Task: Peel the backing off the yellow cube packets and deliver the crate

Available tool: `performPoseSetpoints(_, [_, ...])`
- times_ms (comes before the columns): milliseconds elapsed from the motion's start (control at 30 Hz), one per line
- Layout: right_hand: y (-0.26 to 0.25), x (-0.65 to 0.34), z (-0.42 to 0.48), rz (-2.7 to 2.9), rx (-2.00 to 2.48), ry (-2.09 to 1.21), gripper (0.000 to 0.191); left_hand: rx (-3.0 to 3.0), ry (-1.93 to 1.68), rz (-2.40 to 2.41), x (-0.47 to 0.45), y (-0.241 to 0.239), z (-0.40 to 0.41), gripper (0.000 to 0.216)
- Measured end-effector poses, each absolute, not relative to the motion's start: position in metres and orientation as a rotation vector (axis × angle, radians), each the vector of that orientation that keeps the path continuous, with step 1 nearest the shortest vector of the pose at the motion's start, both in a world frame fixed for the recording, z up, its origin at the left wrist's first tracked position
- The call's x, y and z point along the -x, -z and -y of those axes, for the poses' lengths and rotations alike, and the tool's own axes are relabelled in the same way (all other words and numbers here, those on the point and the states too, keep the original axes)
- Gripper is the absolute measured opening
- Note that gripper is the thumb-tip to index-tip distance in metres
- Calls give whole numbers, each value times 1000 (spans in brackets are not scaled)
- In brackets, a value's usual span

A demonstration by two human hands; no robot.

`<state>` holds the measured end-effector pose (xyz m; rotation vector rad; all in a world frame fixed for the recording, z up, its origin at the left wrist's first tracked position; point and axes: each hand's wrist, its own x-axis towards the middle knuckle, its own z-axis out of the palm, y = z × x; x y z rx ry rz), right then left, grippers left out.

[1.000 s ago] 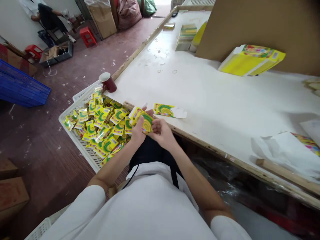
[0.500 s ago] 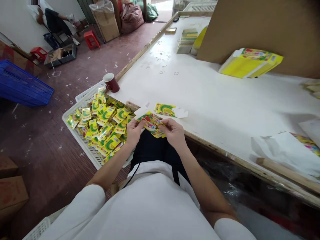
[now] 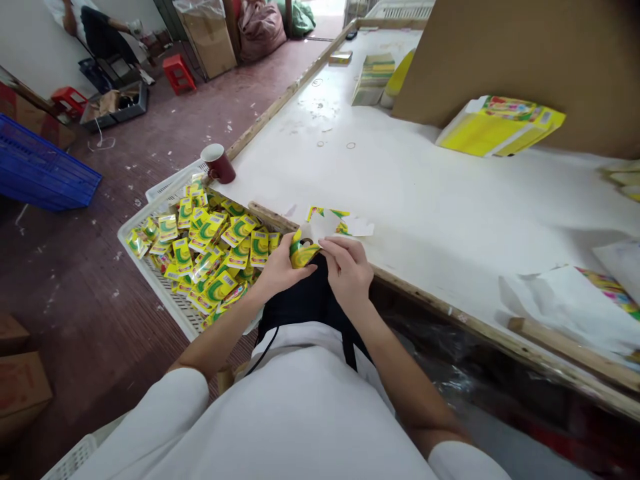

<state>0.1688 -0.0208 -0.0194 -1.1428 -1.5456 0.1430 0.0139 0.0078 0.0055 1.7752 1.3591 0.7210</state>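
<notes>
Both my hands meet just in front of the table's wooden edge, over my lap. My left hand (image 3: 278,267) is closed round a small yellow-and-green packet (image 3: 303,253). My right hand (image 3: 349,268) has its fingers curled onto the same packet from the right. Left of my hands stands a white slotted crate (image 3: 165,293) filled with several of the same yellow-green packets (image 3: 210,240). On the white table just beyond my hands lie flat printed pieces with white flaps (image 3: 336,223).
A dark red mug (image 3: 218,164) stands at the table's left corner. Yellow cartons (image 3: 500,123) lean against a big brown cardboard sheet (image 3: 525,60). White paper and a wooden strip (image 3: 565,347) lie to the right. Further off are blue crates (image 3: 40,170), red stools and a seated person.
Half a second ago my hands held a flat printed piece spread between them; now it is folded into a compact packet and both hands have closed in on it, nearer my body.
</notes>
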Motion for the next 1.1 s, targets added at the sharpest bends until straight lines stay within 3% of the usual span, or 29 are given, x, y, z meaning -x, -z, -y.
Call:
performPoseSetpoints(133, [26,-151,36,1367,1144,-336,27,-1728,-896,-1411,-20,6,-5,75])
performPoseSetpoints(300, [15,-166,27,1048,1052,-918,43,-1951,-913,-1294,-8,12,-3,89])
performPoseSetpoints(400, [8,-181,11,845,1008,-1383,35,-2165,-893,-1109,-3,14,3,95])
performPoseSetpoints(567, [24,-178,8,407,838,-1989,28,-2302,-950,-1050,-1,14,11,84])
performPoseSetpoints(767, [29,-168,31,633,687,-1780,65,-2210,-882,-1115,-1,11,6,94])
performPoseSetpoints(933, [18,-167,31,581,869,-1608,45,-2254,-827,-1092,-6,17,6,84])
performPoseSetpoints(1100, [29,-169,23,718,961,-1741,44,-2326,-714,-1125,-4,27,9,62])
